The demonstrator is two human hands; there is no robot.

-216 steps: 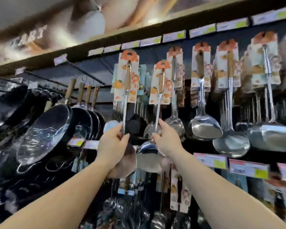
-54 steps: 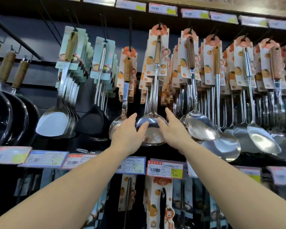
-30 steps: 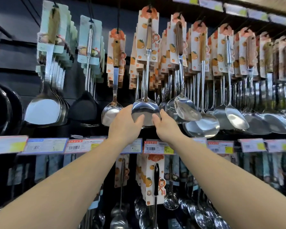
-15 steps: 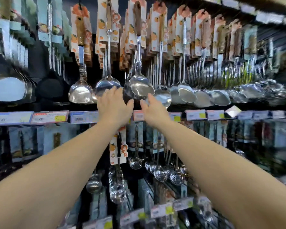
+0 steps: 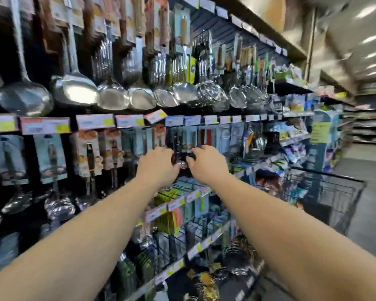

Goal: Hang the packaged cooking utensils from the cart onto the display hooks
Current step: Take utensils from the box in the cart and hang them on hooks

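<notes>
Hands lowered off ladles [image 5: 24, 98] | left hand [image 5: 159, 164]; right hand [image 5: 208, 162]: fingers curled, empty | labels unreadable

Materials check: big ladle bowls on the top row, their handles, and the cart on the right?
Ladle bowls: likely polished stainless steel, showing mirror-like glare. Handles: brown, probably wood, though blurred. Cart: dark wire mesh, seemingly coated metal; the finish is unclear through motion blur.

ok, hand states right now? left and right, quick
Left hand: fingers loosely curled, holding nothing visible.
Right hand: same, nothing visibly held. Frame is motion-blurred.
</notes>
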